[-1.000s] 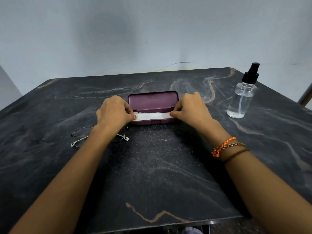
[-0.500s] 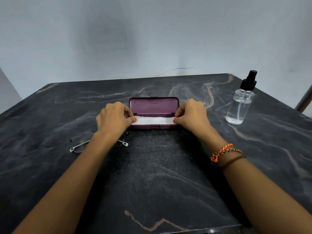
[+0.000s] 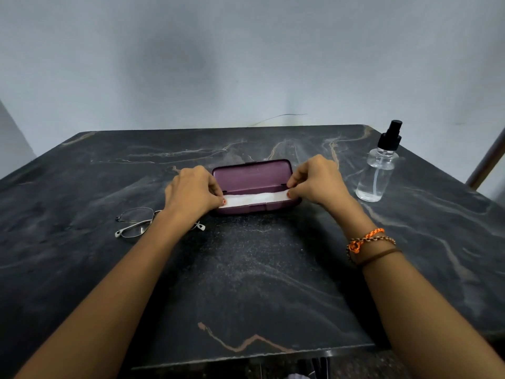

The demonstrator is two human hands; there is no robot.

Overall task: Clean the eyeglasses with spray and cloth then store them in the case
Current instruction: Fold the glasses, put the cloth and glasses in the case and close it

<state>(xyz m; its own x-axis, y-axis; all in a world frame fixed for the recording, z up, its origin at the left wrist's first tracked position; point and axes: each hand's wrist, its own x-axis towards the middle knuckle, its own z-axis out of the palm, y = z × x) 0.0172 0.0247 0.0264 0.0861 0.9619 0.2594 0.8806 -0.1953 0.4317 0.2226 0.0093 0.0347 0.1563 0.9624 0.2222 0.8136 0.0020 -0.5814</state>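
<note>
Eyeglasses [image 3: 136, 222]: thin wire frame with pale temple tips, lying flat on the table [image 3: 82, 269], to the left of the case and partly hidden under the left forearm. Lenses look clear; cleanliness cannot be judged from this view.

Case [image 3: 252, 176]: purple hard case, open, lid tilted up and back. Sits at mid-table between the two hands, front edge toward the person.

Cloth [image 3: 252, 199]: white, stretched as a long narrow strip across the open tray of the case, running end to end. Appears folded; number of folds cannot be told.

Left hand [image 3: 192, 192]: at the left end of the case, knuckles up. Thumb and forefinger pinched closed on the left end of the cloth; other fingers curled in.

Right hand [image 3: 317, 180]: at the right end of the case. Thumb and forefinger pinched narrow on the right end of the cloth; remaining fingers curled above it.

Spray bottle [image 3: 378, 170]: clear body with black pump top, upright, standing to the right of the case and apart from the right hand. Some clear liquid in the lower part.

Bracelets [image 3: 369, 242]: orange braided cord, a beaded strand and a brown band on the right wrist.

Table surface: dark marble-look top with pale and rust veins, fine speckling in front of the case.

Background: plain pale wall [image 3: 246, 64] behind the table.
</note>
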